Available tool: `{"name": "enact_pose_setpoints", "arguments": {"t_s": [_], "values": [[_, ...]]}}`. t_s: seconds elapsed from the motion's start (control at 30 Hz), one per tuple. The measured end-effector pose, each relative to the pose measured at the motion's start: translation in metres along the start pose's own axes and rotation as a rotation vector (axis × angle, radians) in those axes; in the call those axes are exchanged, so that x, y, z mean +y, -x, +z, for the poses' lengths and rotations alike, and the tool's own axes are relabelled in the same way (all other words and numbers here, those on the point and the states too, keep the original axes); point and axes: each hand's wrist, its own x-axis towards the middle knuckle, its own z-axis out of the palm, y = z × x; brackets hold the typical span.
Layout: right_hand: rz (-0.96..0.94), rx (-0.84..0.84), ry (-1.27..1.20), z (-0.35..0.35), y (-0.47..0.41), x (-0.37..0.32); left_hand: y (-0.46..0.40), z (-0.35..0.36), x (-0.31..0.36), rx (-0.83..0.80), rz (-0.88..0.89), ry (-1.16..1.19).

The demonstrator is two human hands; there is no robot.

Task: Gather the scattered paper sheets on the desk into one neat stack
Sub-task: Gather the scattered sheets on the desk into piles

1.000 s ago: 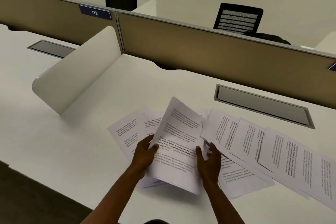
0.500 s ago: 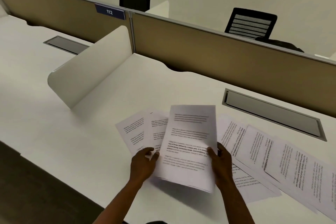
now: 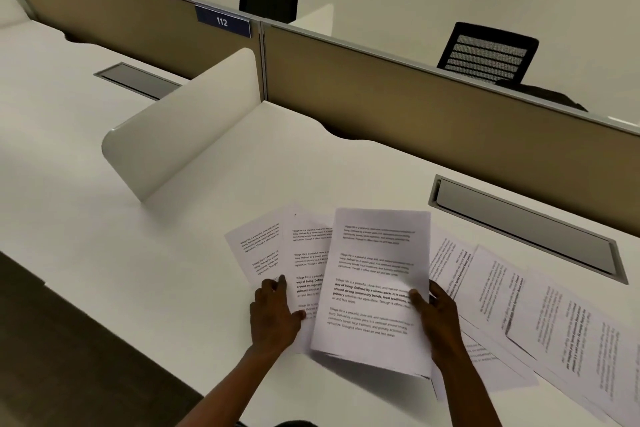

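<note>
Head view: gathering loose sheets at lower centre

The right hand (image 3: 438, 317) pinched the held stack (image 3: 375, 288) by its right edge; the left hand (image 3: 273, 314), fingers spread, pressed 2 sheets (image 3: 273, 246) at its left. More sheets (image 3: 554, 315) fanned lower right; light, floppy, best gripped by edges.

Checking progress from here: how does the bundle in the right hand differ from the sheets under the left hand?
The held bundle is lifted off the desk, squared up, gripped by the right hand. The left sheets lie flat and fanned, the left hand resting on them. Both are white printed pages.
</note>
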Motion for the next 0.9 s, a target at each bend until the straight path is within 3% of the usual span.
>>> {"name": "enact_pose_setpoints", "arguments": {"t_s": [0.33, 0.5, 0.9], "values": [[-0.110, -0.101, 0.324, 0.046, -0.019, 0.001, 0.008, 0.004, 0.019, 0.067, -0.173, 0.435], [-0.122, -0.088, 0.445, 0.066, -0.022, 0.011, 0.011, 0.002, 0.025, 0.021, -0.220, 0.525], [-0.055, -0.112, 0.439, 0.071, -0.027, 0.022, -0.014, -0.017, 0.030, -0.037, -0.389, 0.766]]}}
